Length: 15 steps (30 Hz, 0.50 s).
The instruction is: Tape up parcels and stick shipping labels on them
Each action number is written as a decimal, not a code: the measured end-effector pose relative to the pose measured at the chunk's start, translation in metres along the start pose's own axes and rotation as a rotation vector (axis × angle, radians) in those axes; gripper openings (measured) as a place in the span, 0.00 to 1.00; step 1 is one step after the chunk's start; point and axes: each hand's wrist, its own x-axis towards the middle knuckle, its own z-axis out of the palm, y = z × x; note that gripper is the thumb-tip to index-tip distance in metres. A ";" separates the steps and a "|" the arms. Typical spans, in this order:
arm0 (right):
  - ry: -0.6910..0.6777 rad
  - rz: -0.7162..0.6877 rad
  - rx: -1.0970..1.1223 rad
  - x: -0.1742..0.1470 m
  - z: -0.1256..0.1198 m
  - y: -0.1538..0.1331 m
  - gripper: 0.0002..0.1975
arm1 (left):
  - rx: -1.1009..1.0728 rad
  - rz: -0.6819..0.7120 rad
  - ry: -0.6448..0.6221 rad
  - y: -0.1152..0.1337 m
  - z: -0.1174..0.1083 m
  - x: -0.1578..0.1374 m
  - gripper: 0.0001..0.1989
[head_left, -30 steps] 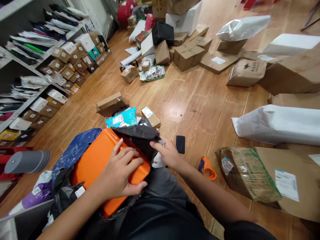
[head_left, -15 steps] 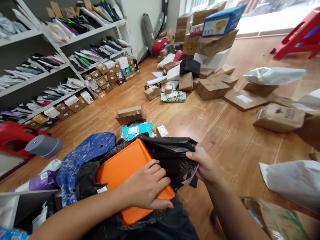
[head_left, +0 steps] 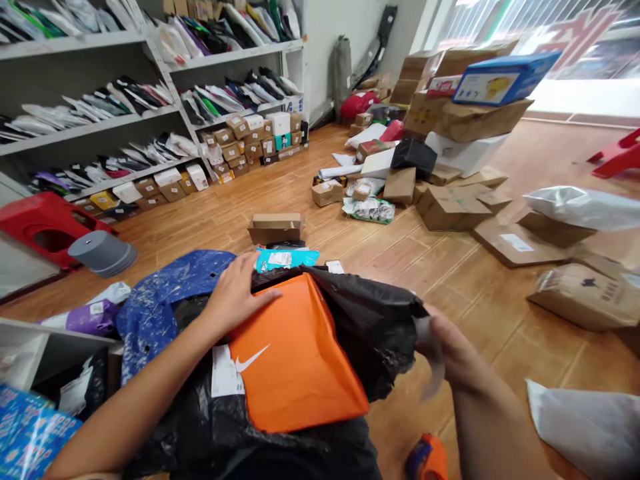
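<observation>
An orange shoebox (head_left: 295,373) with a white swoosh lies in a torn black plastic bag (head_left: 360,313) over my lap. My left hand (head_left: 241,290) grips the box's upper left corner, its thumb across the orange top and its fingers at the bag's far edge. Beside the box, my right hand (head_left: 445,343) is closed on the bag's torn flap and holds it out to the right. A translucent strip hangs by these fingers, smeared by motion. A white label (head_left: 226,371) sticks to the bag left of the box.
A blue plastic bag (head_left: 155,300) lies to the left, a turquoise parcel (head_left: 286,259) just beyond the box. A grey bucket (head_left: 101,253) and red stool (head_left: 43,227) stand at left. Shelves (head_left: 90,140) hold many parcels. Cartons (head_left: 450,207) pile up at right; a white parcel (head_left: 585,420) lies nearer.
My left hand has moved from the box's near right part to its far left corner, uncovering the swoosh. My right hand has drawn the bag flap further right. The view has turned left.
</observation>
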 end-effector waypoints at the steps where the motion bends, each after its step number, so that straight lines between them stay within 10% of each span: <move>1: -0.011 0.028 0.022 0.004 -0.001 -0.003 0.36 | -0.034 -0.058 -0.039 -0.008 -0.005 0.001 0.42; 6: -0.107 0.086 -0.091 0.051 0.026 -0.035 0.34 | -0.223 -0.019 -0.202 -0.020 -0.008 0.007 0.18; 10: -0.211 -0.037 -0.333 0.070 0.050 -0.055 0.32 | -0.202 0.065 0.129 -0.004 -0.003 -0.009 0.17; 15: -0.333 -0.292 -0.301 0.018 0.048 -0.061 0.20 | -0.003 0.435 0.409 0.015 -0.008 -0.057 0.10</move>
